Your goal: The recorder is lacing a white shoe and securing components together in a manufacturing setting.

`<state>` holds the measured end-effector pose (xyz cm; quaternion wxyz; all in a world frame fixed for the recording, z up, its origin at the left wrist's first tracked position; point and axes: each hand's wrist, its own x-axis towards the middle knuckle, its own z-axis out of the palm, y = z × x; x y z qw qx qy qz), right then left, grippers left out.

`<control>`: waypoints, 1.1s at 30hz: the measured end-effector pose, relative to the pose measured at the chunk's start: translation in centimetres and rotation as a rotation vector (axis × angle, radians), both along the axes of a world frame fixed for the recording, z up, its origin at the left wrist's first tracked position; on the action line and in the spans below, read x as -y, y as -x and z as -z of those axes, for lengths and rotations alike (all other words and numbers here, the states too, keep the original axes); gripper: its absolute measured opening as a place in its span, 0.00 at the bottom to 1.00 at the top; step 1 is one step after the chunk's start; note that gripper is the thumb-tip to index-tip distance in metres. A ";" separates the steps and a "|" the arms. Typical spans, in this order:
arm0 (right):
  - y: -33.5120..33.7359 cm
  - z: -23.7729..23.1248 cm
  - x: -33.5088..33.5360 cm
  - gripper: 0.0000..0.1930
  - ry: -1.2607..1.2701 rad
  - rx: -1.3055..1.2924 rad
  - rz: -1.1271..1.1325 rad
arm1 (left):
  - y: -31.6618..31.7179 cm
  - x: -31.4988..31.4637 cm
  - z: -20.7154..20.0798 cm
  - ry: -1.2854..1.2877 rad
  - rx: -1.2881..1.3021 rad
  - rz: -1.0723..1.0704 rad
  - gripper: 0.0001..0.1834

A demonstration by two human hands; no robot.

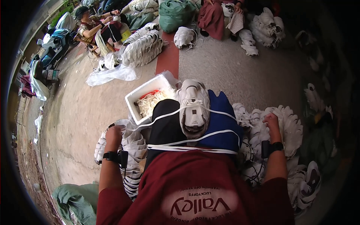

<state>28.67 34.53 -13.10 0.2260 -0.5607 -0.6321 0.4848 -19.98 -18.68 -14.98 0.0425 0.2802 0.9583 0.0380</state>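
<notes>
Big picture first: lace loops [210, 150] sprawl across the lap, and they could well snag on each other if drawn in hastily. The white sneaker [193, 101] sits centre-frame between the thighs; an uneven tug might twist it. Left hand [114, 135] and right hand [271, 120] both curled, grip unclear. Mesh toe, greyish trim, and a tiny dark tongue patch!

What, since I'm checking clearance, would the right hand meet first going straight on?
Probably the white shoes just beyond the right hand, though depth is unclear; it might pass above.
</notes>
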 end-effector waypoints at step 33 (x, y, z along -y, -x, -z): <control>26.1 -0.3 13.4 0.04 0.221 -0.352 -0.520 | -9.4 -25.3 -2.3 -0.867 1.122 0.131 0.07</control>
